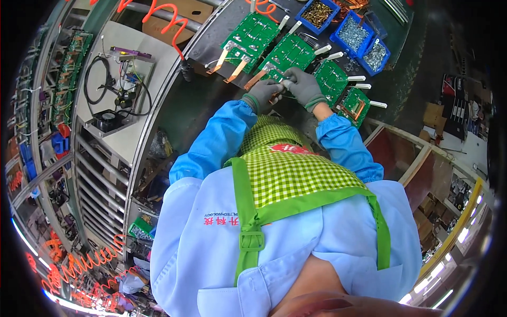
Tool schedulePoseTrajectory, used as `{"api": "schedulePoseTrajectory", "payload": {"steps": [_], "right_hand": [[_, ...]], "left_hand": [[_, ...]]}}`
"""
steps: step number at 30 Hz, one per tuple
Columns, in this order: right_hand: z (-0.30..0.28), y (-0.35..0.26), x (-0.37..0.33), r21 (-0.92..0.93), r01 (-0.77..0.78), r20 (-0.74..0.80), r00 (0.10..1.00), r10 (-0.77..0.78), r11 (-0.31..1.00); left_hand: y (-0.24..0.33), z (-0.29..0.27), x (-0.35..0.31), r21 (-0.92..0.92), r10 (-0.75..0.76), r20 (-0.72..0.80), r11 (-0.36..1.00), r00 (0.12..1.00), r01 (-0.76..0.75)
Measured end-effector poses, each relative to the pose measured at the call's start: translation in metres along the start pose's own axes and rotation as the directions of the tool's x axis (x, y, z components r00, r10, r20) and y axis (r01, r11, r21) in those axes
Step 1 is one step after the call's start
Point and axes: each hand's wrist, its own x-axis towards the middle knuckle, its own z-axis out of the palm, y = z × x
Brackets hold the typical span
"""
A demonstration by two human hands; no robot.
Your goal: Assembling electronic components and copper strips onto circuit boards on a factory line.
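Note:
Both my hands wear grey gloves and come together at the near edge of a row of green circuit boards. My left hand [262, 96] is closed, with a small copper-coloured piece [274, 98] showing at its fingers. Fingertips of my right hand [303, 86] pinch close beside the left ones; what they hold is too small to make out. Just beyond the hands lies a green circuit board [291, 54] with a copper strip [256, 79] sticking out toward me. Further left, another board [251, 35] carries two copper strips. More boards [330, 80] [355, 104] lie to the right.
Blue bins of brass-coloured parts [317, 13] and silver hardware [353, 33] [376, 55] stand at the back of the dark table. On the left, a roller conveyor [103, 177] bears a pale board [119, 90] with a wired assembly. A coiled orange hose [168, 11] hangs above.

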Motion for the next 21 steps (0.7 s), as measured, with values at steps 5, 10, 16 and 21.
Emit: {"api": "schedulePoseTrajectory", "payload": {"steps": [5,10,16,21], "right_hand": [[0.001,-0.001,0.003,-0.097,-0.106,-0.011,0.994,0.105,0.99],[-0.015,0.015,0.012,0.328,-0.292,0.27,0.94,0.207,0.899],[-0.005,-0.003,-0.006,-0.179,0.204,0.094,0.977,-0.189,0.963],[0.004,-0.002,-0.005,-0.338,0.245,0.104,0.969,-0.222,0.909]], "left_hand": [[-0.006,-0.006,0.007,-0.042,-0.025,0.009,0.999,1.0,0.025],[-0.006,-0.005,0.006,-0.033,-0.018,0.008,0.999,1.0,0.019],[-0.009,-0.014,0.011,-0.113,-0.041,0.1,0.992,0.994,0.053],[-0.005,-0.01,0.005,-0.065,-0.041,0.075,0.997,0.996,0.046]]}}
